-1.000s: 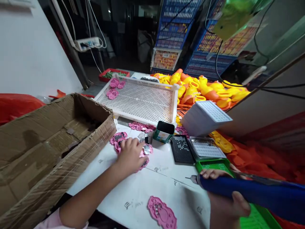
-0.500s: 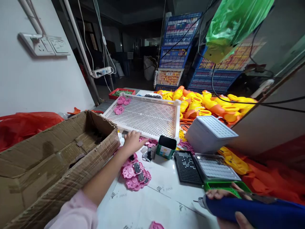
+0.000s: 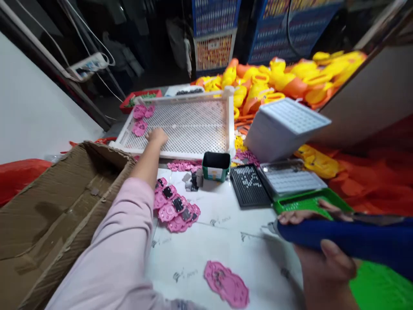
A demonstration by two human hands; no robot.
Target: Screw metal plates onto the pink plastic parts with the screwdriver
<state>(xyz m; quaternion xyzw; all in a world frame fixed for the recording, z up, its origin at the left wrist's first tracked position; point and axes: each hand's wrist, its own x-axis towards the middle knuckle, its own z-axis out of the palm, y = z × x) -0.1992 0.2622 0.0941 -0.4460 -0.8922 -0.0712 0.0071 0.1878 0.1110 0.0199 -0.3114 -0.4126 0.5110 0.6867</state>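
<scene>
My left hand reaches over the white perforated tray, just right of a few pink plastic pieces in its left end. Its fingers are bent, blurred and mostly hidden, so any grip is unclear. My right hand is wrapped round a blue electric screwdriver, whose tip points left above the table. One pink plastic piece lies alone at the front of the table. Several pink pieces with dark rectangular parts overlap in a pile beside my left sleeve.
A cardboard box stands at the left. Beyond the pile are small dark and grey pieces, a green tin and a black perforated tray. Farther right are a green tray, a white block-shaped stack and heaped yellow-orange parts.
My left hand has moved forward and left, from the tray's near edge to over its mesh. The view has tilted down, showing more of the front pink piece. My right hand still holds the screwdriver.
</scene>
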